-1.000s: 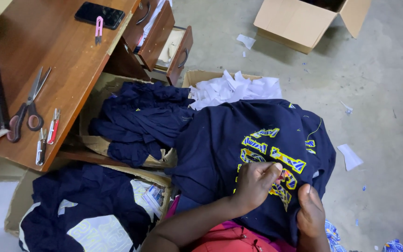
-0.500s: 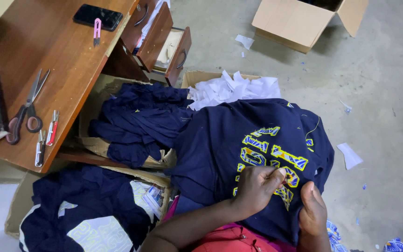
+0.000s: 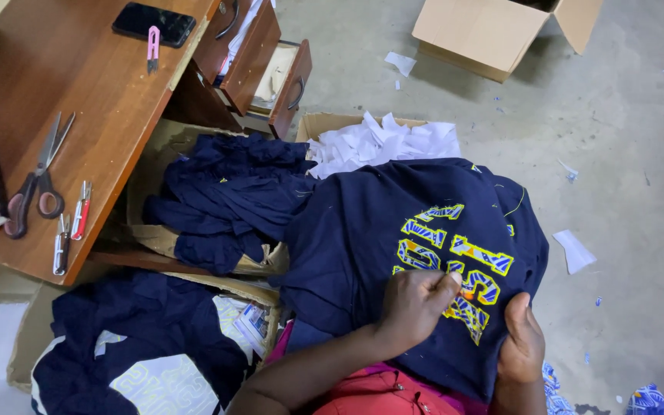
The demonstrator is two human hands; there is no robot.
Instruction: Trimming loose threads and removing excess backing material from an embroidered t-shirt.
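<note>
Centrally, my left hand (image 3: pixel 416 303) pinches at the yellow lettering (image 3: pixel 455 265) on the navy garment (image 3: pixel 363 230). My right hand (image 3: pixel 522 346) grips its edge, fingers clenched.

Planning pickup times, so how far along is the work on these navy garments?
One box holds a folded navy garment, seemingly finished. In hand: the left hand picks at the yellow-blue lettering on the navy shirt over the lap, while the right hand grips its edge. A loose navy pile looks unworked.
</note>
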